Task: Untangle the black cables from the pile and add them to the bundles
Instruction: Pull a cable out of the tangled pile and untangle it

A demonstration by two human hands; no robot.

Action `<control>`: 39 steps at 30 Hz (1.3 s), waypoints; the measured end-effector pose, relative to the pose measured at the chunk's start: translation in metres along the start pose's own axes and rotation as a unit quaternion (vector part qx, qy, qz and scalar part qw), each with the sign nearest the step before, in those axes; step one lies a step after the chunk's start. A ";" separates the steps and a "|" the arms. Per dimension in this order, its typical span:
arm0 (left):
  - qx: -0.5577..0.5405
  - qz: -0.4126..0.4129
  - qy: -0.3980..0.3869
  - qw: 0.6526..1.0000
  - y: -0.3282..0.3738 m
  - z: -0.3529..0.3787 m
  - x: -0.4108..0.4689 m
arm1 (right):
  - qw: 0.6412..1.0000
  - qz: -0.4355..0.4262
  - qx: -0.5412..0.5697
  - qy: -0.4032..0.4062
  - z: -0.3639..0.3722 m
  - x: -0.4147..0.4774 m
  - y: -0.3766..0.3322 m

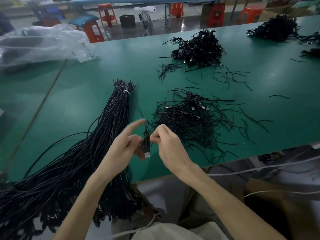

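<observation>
Over the table's front edge my left hand (125, 144) holds a small coiled black cable (146, 142) with a silver USB plug hanging at its lower end; the index finger sticks out, blurred. My right hand (168, 144) pinches the same cable from the right. Just behind my hands lies a tangled pile of black cables (190, 120). To the left, long bundles of straightened black cables (107, 129) lie on the green table (86, 87), tied with white bands at the far end and hanging over the front edge.
More cable heaps (197, 49) sit at the middle back and far right (275, 28). Loose black ties (230, 77) are scattered between them. A clear plastic bag (43, 44) lies at the back left. Orange stools (106, 13) stand beyond the table.
</observation>
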State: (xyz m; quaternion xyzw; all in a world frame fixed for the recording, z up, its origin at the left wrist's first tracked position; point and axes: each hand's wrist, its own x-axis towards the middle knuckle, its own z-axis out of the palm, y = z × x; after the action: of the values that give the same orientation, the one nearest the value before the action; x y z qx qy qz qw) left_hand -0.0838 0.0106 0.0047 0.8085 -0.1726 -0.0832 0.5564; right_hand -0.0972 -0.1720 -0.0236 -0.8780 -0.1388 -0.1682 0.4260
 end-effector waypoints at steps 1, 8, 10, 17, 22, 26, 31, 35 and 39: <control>0.033 0.039 -0.041 0.998 -0.002 -0.003 -0.001 | 0.999 0.032 0.019 0.007 -0.001 0.002 0.002; 0.173 0.046 0.009 0.984 0.002 0.002 0.006 | 1.000 0.025 0.000 -0.014 -0.001 -0.001 -0.002; 0.233 0.068 0.043 0.969 0.002 0.004 0.011 | 1.000 0.000 -0.017 -0.016 0.001 0.000 -0.004; 0.156 -0.098 0.016 0.983 0.004 0.007 0.030 | 0.993 -0.085 -0.074 0.030 0.005 0.003 0.000; 0.111 -0.140 -0.005 0.984 0.006 0.003 0.034 | 1.000 -0.013 -0.023 0.012 0.008 0.005 0.005; 0.144 -0.135 0.054 0.979 -0.007 -0.005 0.030 | 0.986 0.138 0.089 -0.008 0.001 0.010 0.012; 0.485 -0.144 0.180 0.844 -0.031 -0.021 0.017 | 0.967 0.212 0.141 -0.021 -0.011 0.009 0.023; 0.492 -0.216 0.145 0.831 -0.039 -0.024 0.015 | 0.962 0.238 0.133 -0.031 -0.010 0.005 0.028; 0.468 -0.174 0.190 0.845 -0.039 -0.027 0.014 | 0.945 0.271 0.183 0.000 -0.013 0.010 0.026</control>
State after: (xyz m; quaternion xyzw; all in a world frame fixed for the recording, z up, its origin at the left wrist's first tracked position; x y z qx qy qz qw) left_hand -0.0548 0.0410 -0.0206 0.9898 0.0618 0.0668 0.1101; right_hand -0.0800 -0.1975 -0.0300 -0.7892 0.0760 -0.0180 0.6091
